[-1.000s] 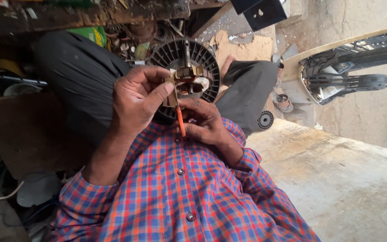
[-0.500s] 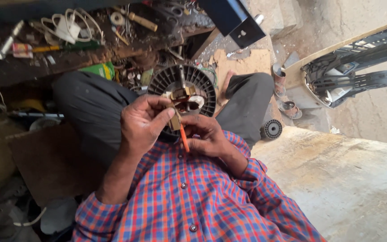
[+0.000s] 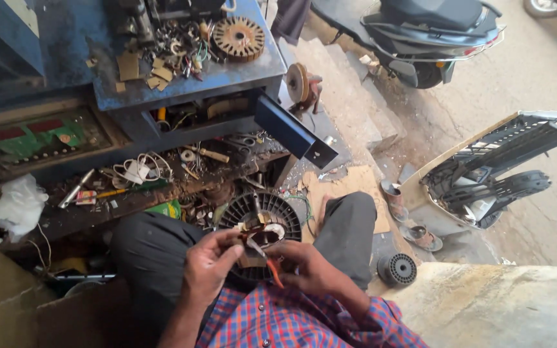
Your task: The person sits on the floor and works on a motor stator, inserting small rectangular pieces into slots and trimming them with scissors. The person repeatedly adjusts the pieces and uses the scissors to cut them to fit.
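Gripping a round motor core (image 3: pixel 259 222) on the lap, the left hand (image 3: pixel 211 261) steadies it; the right hand (image 3: pixel 307 267) clamps orange-handled pliers (image 3: pixel 272 267).

A round black slotted stator (image 3: pixel 272 212) rested on the lap, tilted, at 12 o'clock from the hands. An orange-handled tool (image 3: pixel 272 269) slanted from its centre toward 5 o'clock, metal tip at the coppery, pale core.

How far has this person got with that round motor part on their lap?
The round slotted motor core rests on the lap, out of any housing. In hand: the left hand steadies it while the right hand works an orange-handled tool at its middle. How much remains cannot be told.
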A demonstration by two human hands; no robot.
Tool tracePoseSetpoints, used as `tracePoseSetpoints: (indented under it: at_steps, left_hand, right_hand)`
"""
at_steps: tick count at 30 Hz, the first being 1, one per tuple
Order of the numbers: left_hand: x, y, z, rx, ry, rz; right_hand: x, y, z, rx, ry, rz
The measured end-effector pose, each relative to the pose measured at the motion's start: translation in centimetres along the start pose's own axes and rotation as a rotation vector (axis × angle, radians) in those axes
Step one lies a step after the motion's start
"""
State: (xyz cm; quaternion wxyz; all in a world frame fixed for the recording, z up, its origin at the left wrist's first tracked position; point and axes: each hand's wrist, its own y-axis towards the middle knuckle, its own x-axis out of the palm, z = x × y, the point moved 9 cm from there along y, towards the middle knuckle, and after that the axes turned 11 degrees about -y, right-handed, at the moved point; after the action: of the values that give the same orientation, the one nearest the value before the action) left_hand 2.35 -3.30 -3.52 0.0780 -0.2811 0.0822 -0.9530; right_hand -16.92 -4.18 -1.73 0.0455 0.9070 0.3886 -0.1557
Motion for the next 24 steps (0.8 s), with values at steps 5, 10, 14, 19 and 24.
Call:
tracePoseSetpoints:
  at_steps: [5, 10, 14, 19, 24]
  left_hand:
    - [1.5, -0.7, 4.9, 0.44, 0.243, -0.134]
    - [3.3, -0.9, 5.2, 0.355, 0.208, -0.25]
    - [3.2, -0.8, 5.2, 0.368, 0.236, -0.184]
    - [1.8, 0.9, 3.7, 0.258, 0.073, -0.003]
    - [1.9, 1.2, 4.0, 0.302, 0.18, 0.026]
  right_hand:
    - [0.0, 0.4, -0.5, 0.017, -0.877, -0.062]
    - [0.2, 1.6, -2.3, -0.117, -0.939, 0.012]
    - [-3.7, 0.9, -3.5, -0.133, -0.695, 0.433]
    - [-5.3, 1.7, 1.9, 0.12, 0.024, 0.552]
    - [-5.1, 3.2, 4.0, 0.18, 0.17, 0.472]
